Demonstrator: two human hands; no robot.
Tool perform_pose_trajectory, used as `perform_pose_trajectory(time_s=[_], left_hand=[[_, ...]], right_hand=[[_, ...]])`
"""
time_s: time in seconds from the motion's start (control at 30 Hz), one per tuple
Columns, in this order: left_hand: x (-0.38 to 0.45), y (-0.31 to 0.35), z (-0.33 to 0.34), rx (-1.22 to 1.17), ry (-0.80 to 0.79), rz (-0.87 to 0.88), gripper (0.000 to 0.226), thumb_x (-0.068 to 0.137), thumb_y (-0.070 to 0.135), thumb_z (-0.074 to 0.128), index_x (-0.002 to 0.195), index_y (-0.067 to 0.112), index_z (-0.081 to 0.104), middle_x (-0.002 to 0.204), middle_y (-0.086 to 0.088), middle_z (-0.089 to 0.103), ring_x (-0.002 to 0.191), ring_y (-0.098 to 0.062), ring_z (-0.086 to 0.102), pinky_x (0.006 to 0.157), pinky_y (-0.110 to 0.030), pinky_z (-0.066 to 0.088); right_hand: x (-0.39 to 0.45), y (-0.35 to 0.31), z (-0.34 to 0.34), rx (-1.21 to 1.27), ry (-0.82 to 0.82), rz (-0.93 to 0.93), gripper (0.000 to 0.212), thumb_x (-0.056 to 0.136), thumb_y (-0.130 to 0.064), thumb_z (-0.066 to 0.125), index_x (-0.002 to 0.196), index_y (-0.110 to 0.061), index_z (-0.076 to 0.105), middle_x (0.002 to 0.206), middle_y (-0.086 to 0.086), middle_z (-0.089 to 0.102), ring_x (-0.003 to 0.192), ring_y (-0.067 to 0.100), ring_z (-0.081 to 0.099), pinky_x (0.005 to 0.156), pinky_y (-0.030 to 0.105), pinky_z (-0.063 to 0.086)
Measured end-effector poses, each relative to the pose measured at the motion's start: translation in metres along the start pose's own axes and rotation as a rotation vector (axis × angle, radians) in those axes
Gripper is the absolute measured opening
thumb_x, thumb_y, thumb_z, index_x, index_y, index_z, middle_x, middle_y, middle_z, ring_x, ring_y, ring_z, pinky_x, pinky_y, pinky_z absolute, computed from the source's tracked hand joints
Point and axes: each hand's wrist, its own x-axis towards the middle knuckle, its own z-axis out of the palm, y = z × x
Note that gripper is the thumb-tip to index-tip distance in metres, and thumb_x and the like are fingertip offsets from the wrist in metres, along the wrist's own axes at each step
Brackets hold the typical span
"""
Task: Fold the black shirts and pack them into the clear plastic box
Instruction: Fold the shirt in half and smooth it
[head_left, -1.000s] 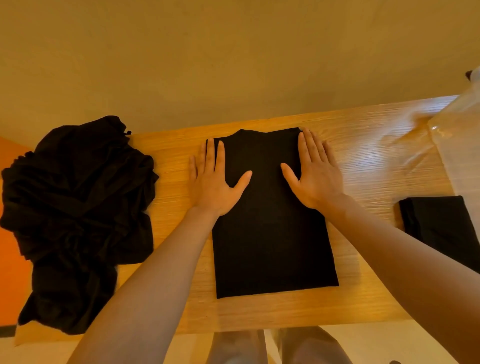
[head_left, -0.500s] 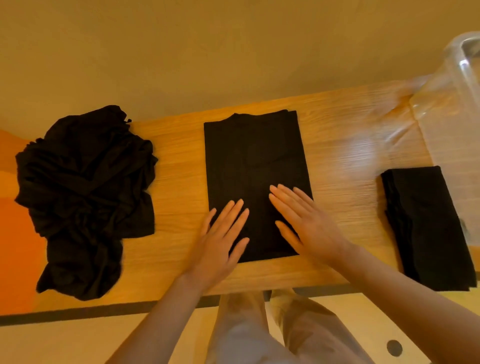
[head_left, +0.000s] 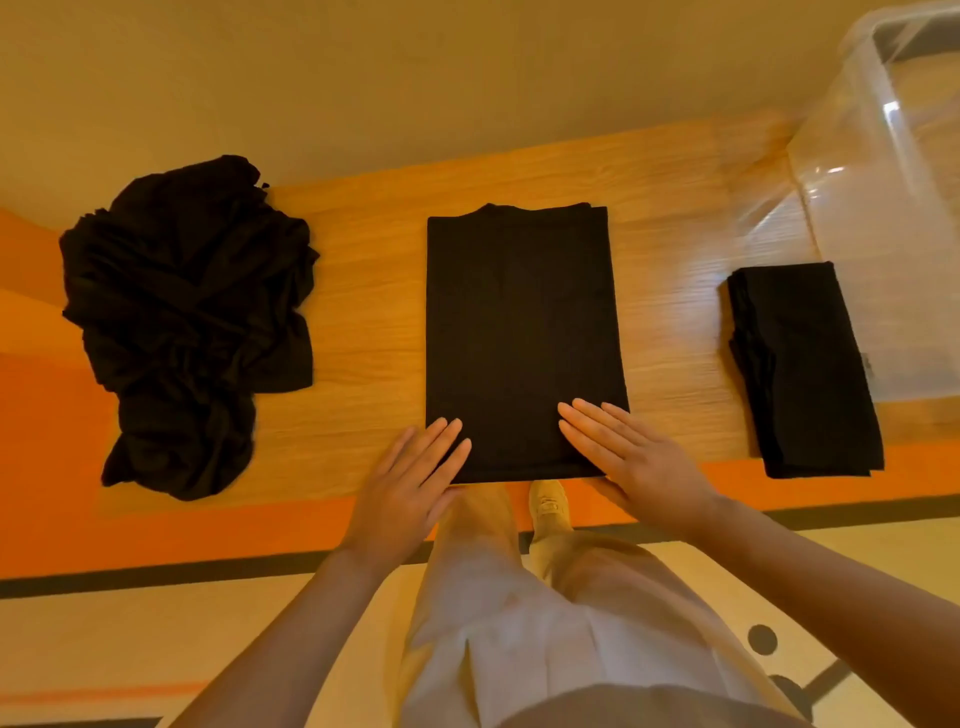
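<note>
Pressing flat hands (head_left: 524, 473) on smooth, rectangular black shirt (head_left: 519, 332).

Shirt (head_left: 522, 338) flat on table (head_left: 363, 332), both hands flat at near hem: left hand (head_left: 410, 483), right hand (head_left: 631, 457). Pile (head_left: 187, 322) left, folded stack (head_left: 802, 364) right, box (head_left: 883, 208) far right.

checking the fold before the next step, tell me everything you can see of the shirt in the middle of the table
The middle shirt is plain black, soft-looking cloth, folded into a tall flat rectangle, collar at the far end. It lies on the wooden table, its near edge at the table's front edge. The left hand and right hand rest flat-fingered on its near corners.
</note>
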Motion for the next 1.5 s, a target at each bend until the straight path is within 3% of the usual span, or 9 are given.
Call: perform_pose_trajectory(time_s=[0.13, 0.27, 0.4, 0.5, 0.6, 0.73, 0.9, 1.2, 1.5], left_hand=[[-0.004, 0.001, -0.007, -0.055, 0.080, 0.036, 0.040, 0.093, 0.027, 0.053, 0.129, 0.010, 0.060, 0.139, -0.011, 0.053, 0.134, -0.024, 0.045, 0.108, -0.045, 0.040], [-0.005, 0.000, -0.017, -0.166, 0.132, 0.025, 0.034, 0.094, 0.024, 0.051, 0.121, 0.008, 0.065, 0.133, -0.009, 0.058, 0.129, -0.020, 0.050, 0.108, -0.039, 0.040], [-0.004, 0.002, -0.026, -0.258, 0.169, -0.036, 0.031, 0.092, 0.023, 0.053, 0.111, 0.008, 0.071, 0.120, -0.007, 0.067, 0.118, -0.017, 0.059, 0.102, -0.032, 0.045], [-0.005, 0.014, -0.033, -0.406, 0.225, -0.156, 0.029, 0.092, 0.024, 0.053, 0.109, 0.007, 0.071, 0.107, -0.005, 0.072, 0.105, -0.013, 0.064, 0.090, -0.030, 0.052], [-0.005, 0.025, -0.040, -0.536, 0.298, -0.270, 0.028, 0.091, 0.025, 0.055, 0.107, 0.010, 0.071, 0.099, -0.001, 0.072, 0.096, -0.006, 0.063, 0.082, -0.021, 0.051], [0.001, 0.033, -0.053, -0.754, 0.344, -0.501, 0.019, 0.090, 0.024, 0.063, 0.107, 0.021, 0.069, 0.096, 0.011, 0.069, 0.090, 0.000, 0.063, 0.076, -0.010, 0.048], [0.022, 0.031, -0.064, -0.958, 0.329, -0.710, 0.018, 0.089, 0.016, 0.066, 0.101, 0.030, 0.067, 0.083, 0.005, 0.067, 0.081, -0.004, 0.061, 0.069, -0.011, 0.048], [0.081, -0.001, -0.054, -0.889, 0.267, -0.834, 0.013, 0.091, 0.030, 0.063, 0.094, 0.019, 0.070, 0.082, 0.000, 0.069, 0.078, -0.010, 0.064, 0.070, -0.024, 0.052], [0.095, -0.011, -0.031, -0.711, 0.238, -0.862, 0.021, 0.092, 0.032, 0.062, 0.081, 0.015, 0.068, 0.073, 0.000, 0.063, 0.067, -0.012, 0.057, 0.060, -0.026, 0.043]], right_hand=[[-0.004, 0.005, -0.007, 0.102, 0.067, -0.042, 0.051, 0.093, -0.032, 0.042, 0.140, -0.013, 0.046, 0.150, 0.005, 0.039, 0.141, 0.017, 0.031, 0.119, 0.031, 0.017], [-0.006, 0.008, -0.013, 0.241, 0.092, -0.036, 0.042, 0.088, -0.026, 0.060, 0.128, -0.014, 0.061, 0.142, 0.001, 0.050, 0.136, 0.012, 0.038, 0.112, 0.033, 0.032], [-0.015, 0.008, -0.023, 0.367, 0.171, -0.001, 0.029, 0.088, -0.022, 0.062, 0.116, -0.016, 0.068, 0.127, -0.001, 0.063, 0.126, 0.005, 0.046, 0.103, 0.025, 0.041], [-0.023, 0.007, -0.030, 0.468, 0.184, 0.104, 0.034, 0.082, -0.012, 0.072, 0.116, -0.016, 0.067, 0.111, -0.001, 0.068, 0.105, 0.009, 0.062, 0.088, 0.026, 0.053], [-0.028, 0.002, -0.044, 0.684, 0.192, 0.245, 0.030, 0.088, -0.034, 0.057, 0.115, -0.024, 0.065, 0.102, -0.011, 0.067, 0.094, 0.000, 0.063, 0.080, 0.018, 0.054], [-0.029, -0.006, -0.059, 0.906, 0.283, 0.427, 0.026, 0.080, -0.045, 0.058, 0.103, -0.036, 0.064, 0.090, -0.020, 0.069, 0.092, -0.002, 0.064, 0.078, 0.010, 0.050], [-0.016, -0.001, -0.069, 1.070, 0.362, 0.584, 0.014, 0.085, -0.018, 0.065, 0.093, -0.029, 0.068, 0.083, -0.006, 0.071, 0.083, 0.008, 0.067, 0.075, 0.015, 0.054], [0.032, 0.029, -0.067, 0.919, 0.302, 0.869, 0.011, 0.087, -0.033, 0.066, 0.096, -0.027, 0.065, 0.087, -0.012, 0.067, 0.087, 0.002, 0.063, 0.072, 0.018, 0.050], [0.052, 0.041, -0.056, 0.737, 0.229, 0.941, 0.029, 0.087, -0.039, 0.066, 0.107, -0.018, 0.066, 0.088, -0.006, 0.066, 0.081, 0.005, 0.061, 0.069, 0.020, 0.050]])
